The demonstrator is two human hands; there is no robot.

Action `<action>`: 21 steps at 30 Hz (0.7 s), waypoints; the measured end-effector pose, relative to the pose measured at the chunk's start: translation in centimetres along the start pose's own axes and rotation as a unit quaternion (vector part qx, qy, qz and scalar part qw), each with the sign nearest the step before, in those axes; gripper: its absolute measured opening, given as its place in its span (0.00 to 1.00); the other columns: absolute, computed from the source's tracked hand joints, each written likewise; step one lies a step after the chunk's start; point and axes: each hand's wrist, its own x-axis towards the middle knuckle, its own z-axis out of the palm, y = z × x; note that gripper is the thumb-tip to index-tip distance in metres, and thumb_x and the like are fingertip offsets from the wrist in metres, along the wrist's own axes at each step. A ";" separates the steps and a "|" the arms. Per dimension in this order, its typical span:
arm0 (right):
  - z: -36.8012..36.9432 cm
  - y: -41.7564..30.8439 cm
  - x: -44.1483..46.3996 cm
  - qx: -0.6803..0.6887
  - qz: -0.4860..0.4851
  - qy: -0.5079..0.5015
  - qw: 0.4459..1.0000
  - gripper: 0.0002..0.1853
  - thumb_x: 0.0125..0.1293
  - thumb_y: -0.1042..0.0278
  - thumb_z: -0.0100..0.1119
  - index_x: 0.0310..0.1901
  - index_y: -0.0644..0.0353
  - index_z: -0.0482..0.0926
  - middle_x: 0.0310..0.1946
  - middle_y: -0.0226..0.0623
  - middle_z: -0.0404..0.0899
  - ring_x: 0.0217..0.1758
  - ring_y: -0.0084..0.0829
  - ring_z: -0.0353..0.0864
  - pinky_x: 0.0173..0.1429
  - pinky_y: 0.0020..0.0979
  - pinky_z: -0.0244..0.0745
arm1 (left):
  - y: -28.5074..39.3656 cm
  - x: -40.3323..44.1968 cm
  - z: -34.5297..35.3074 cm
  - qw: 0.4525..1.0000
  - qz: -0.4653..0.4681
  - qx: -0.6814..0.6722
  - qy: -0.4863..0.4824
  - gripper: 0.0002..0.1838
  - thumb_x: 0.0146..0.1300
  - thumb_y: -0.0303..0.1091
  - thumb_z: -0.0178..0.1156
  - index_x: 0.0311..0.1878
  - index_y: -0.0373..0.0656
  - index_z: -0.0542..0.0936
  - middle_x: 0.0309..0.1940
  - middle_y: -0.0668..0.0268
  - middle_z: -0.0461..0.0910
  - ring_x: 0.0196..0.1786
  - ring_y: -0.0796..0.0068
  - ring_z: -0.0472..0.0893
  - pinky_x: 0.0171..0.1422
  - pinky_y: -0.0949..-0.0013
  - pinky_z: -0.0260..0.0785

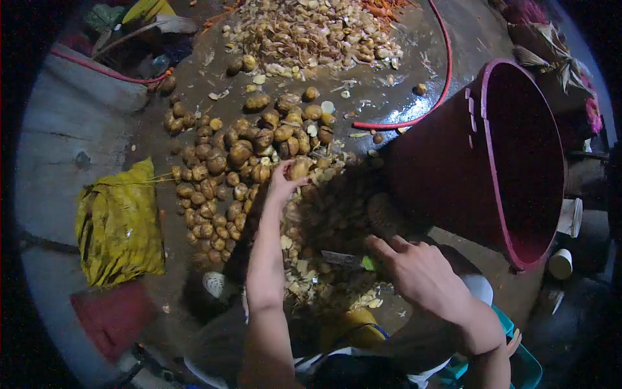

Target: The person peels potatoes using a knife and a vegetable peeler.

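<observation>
My left hand reaches to the edge of a heap of brown potatoes, its thumb and fingers closed round a larger potato. Lower and to the right, my right hand grips a small knife with a green handle. The blade points left, over pale peelings scattered on the wet floor. Part of the handle is hidden by my fingers. Dark shadow covers the ground between my two hands.
A large dark red bucket lies tilted at the right, its mouth facing right. Farther off are a mound of peelings and a red hose. A yellow sack and a smaller red bucket stand at the left.
</observation>
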 end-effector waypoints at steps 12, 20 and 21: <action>7.1 -3.7 -2.2 -0.019 -0.031 0.261 0.965 0.12 0.58 0.70 0.57 0.43 0.59 0.72 0.31 0.48 0.78 0.34 0.47 0.84 0.33 0.42 0.80 | 12.3 -23.8 0.8 0.907 0.144 -0.395 0.008 0.33 0.48 0.15 0.61 0.61 0.37 0.69 0.53 0.62 0.75 0.54 0.70 0.78 0.56 0.68 0.75; 10.2 -7.8 -7.2 -0.012 -0.106 0.328 0.939 0.15 0.56 0.72 0.57 0.47 0.61 0.74 0.32 0.49 0.76 0.33 0.47 0.84 0.31 0.42 0.80 | 16.8 -35.0 -1.7 0.924 0.170 -0.341 0.036 0.33 0.41 0.12 0.59 0.56 0.36 0.71 0.53 0.61 0.74 0.54 0.67 0.77 0.59 0.66 0.72; 10.5 -8.2 -8.0 -0.012 -0.122 0.334 0.934 0.16 0.55 0.72 0.58 0.47 0.61 0.74 0.33 0.50 0.76 0.33 0.47 0.84 0.31 0.42 0.80 | 17.2 -36.1 -2.0 0.927 0.183 -0.325 0.035 0.32 0.40 0.12 0.61 0.55 0.36 0.72 0.53 0.62 0.74 0.53 0.67 0.77 0.59 0.67 0.72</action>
